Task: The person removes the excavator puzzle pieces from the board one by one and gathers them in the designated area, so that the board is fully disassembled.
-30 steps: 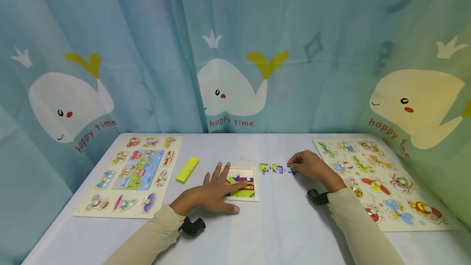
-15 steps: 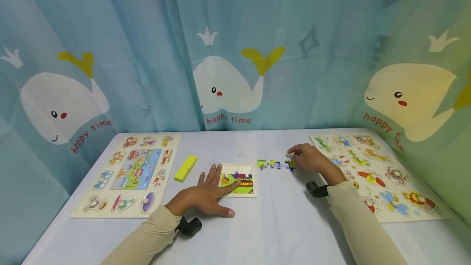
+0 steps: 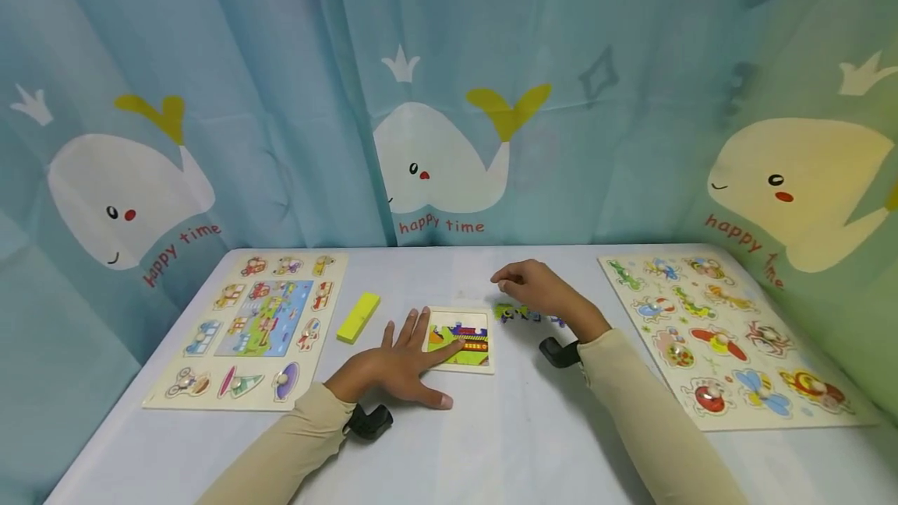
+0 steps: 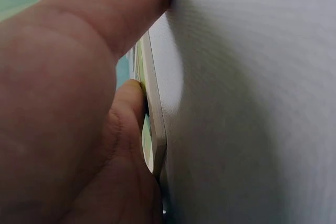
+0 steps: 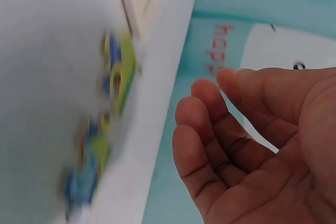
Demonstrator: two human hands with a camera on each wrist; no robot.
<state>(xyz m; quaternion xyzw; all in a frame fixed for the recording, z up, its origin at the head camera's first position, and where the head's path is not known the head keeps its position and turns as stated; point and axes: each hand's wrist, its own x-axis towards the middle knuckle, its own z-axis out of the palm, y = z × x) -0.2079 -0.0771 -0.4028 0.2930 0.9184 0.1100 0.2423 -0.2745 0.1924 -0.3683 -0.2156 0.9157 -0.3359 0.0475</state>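
My left hand (image 3: pixel 401 371) lies with fingers spread and straight at the left of a small wooden jigsaw tray (image 3: pixel 459 317), its index finger on the picture inside. The lower part of that picture is filled in; the strip along the top is bare wood. Right of the tray, several loose jigsaw pieces (image 3: pixel 502 312) form a row, with my right hand (image 3: pixel 543 287) raised above them. In the right wrist view its fingers (image 5: pixel 190 150) are loosely bent, with nothing between them and the thumb. Two pieces (image 5: pixel 123 69) appear blurred beyond them.
A yellow block (image 3: pixel 358 318) lies left of the tray. Large peg puzzle boards flank the work: a vehicle board (image 3: pixel 157 392) at left and an insect board (image 3: pixel 754 415) at right. A blue whale-print curtain (image 3: pixel 302 139) stands behind the white table.
My right hand has left the rightmost loose piece and moved left and up over the row, towards the tray. The left hand stays in place on the tray.
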